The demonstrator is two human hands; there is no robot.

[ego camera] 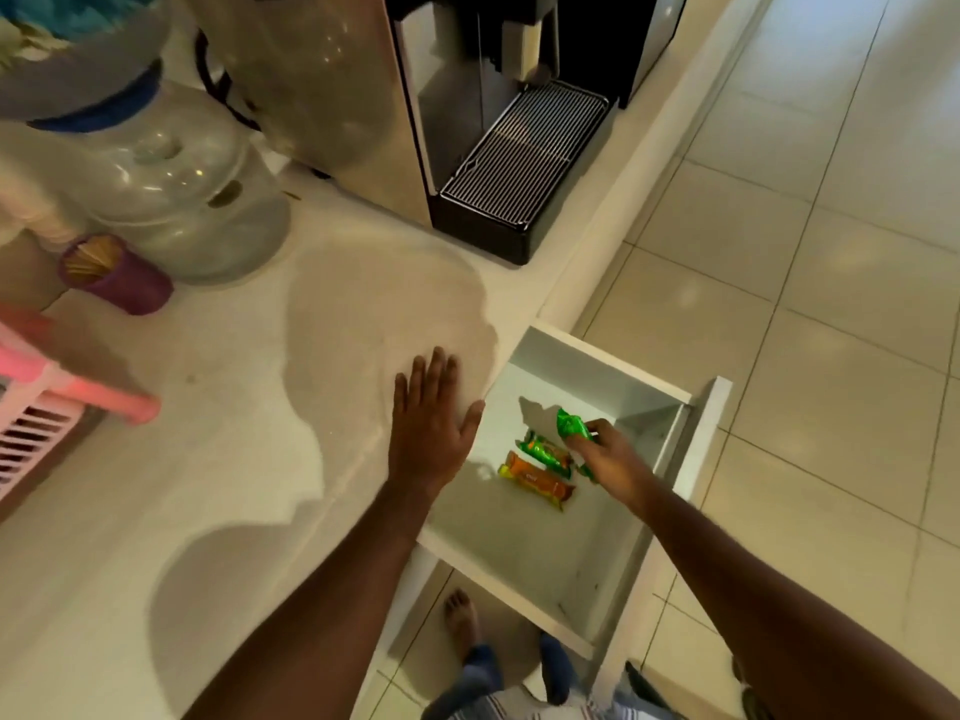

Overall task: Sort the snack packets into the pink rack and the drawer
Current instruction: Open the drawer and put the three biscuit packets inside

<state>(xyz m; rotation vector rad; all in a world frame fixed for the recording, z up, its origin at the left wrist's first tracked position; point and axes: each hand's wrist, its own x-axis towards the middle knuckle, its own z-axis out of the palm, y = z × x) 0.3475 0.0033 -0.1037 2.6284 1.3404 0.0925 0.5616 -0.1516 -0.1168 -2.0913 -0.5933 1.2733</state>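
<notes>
Head view, right hand (pixel 608 454) apparently gripping green packet (pixel 571 423)

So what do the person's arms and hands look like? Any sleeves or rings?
Both arms are bare all the way down, with no sleeves in view. The left hand and the right hand wear no gloves, and I can see no rings, watch or bracelets on them.
</notes>
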